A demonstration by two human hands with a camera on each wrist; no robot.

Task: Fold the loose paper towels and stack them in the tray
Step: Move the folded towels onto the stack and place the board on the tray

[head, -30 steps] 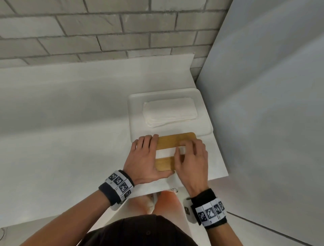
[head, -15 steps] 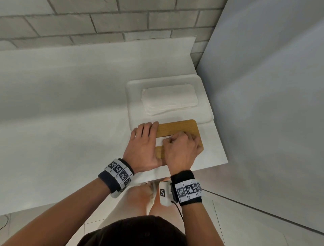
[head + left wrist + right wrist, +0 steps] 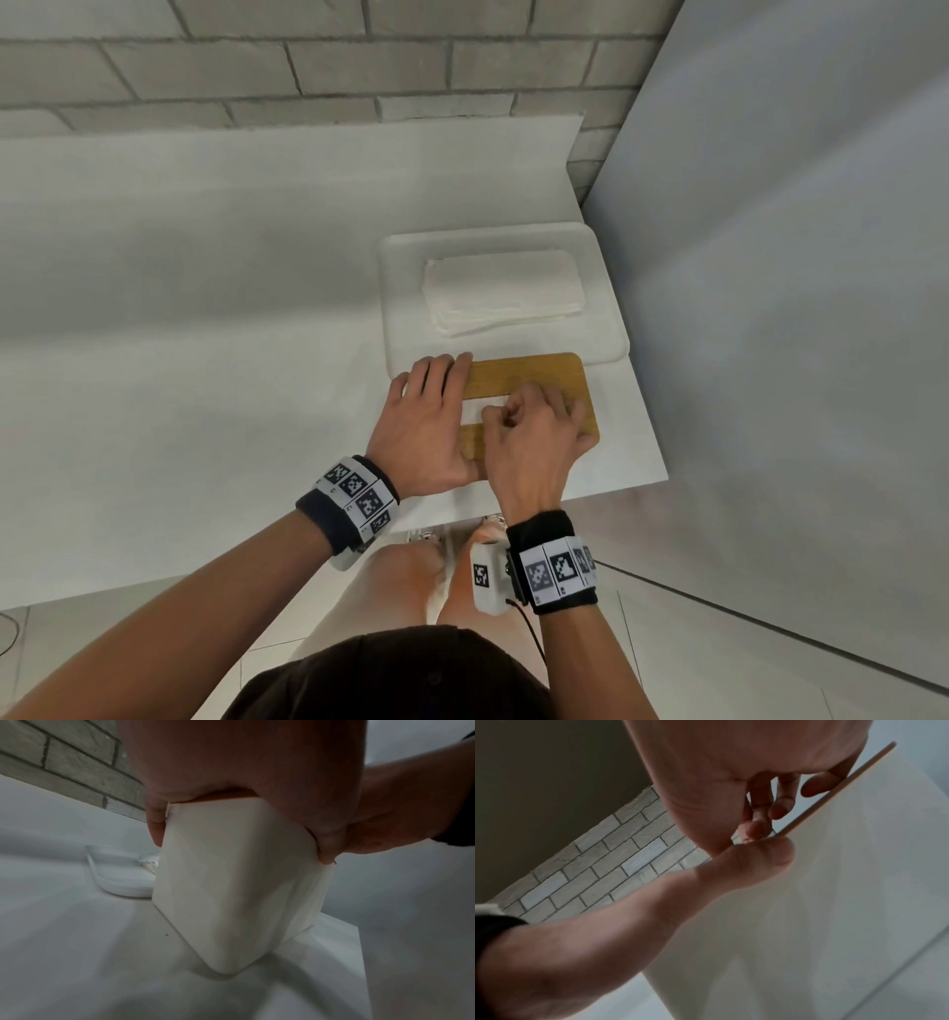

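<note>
Fingers of my left hand (image 3: pixel 429 419) lie flat, as before, on the left end of the box (image 3: pixel 529 401), pinning it to the tabletop (image 3: pixel 205 360). A second ago my right hand (image 3: pixel 534 437) was spread over the lid; now it is curled into a pinch at the slot, where a white towel (image 3: pixel 482 411) shows. I judge I am drawing the next loose sheet out to fold. Beyond the box, the tray (image 3: pixel 400 308) holds the folded stack (image 3: pixel 506 290), unchanged, so at least one sheet remains.
</note>
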